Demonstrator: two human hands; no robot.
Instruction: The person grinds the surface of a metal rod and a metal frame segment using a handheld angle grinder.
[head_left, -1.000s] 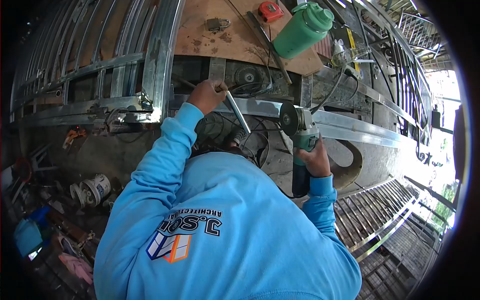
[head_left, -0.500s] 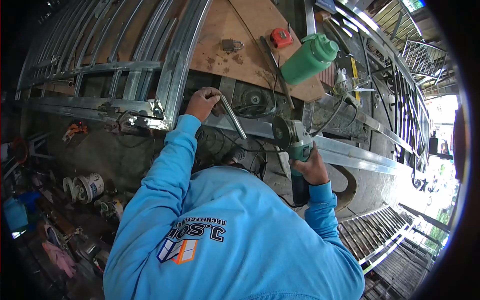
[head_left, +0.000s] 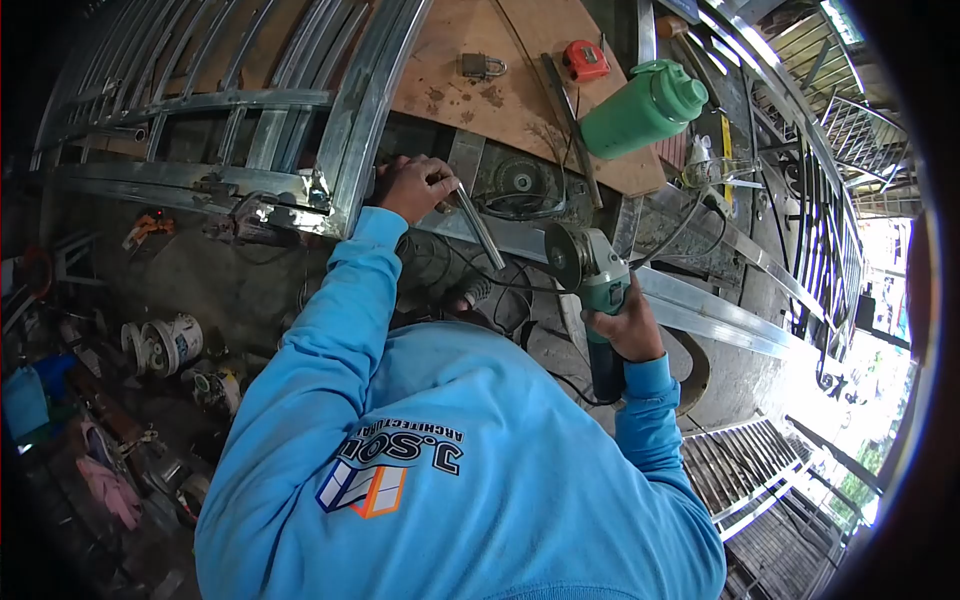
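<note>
Left hand [head_left: 415, 188] is clenched round a metal bar [head_left: 480, 232] at twelve o'clock. Right hand [head_left: 625, 325] is wrapped on the grinder [head_left: 592, 278] at three o'clock, its disc near the bar, not touching. It looks like lining up – contact calls for bracing the bar firmly.

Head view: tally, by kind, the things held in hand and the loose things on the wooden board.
Angle grinder: 1
Metal rod: 1
Padlock: 1
Tape measure: 1
Green bottle: 1
Flat bar: 1
Total: 6
</note>
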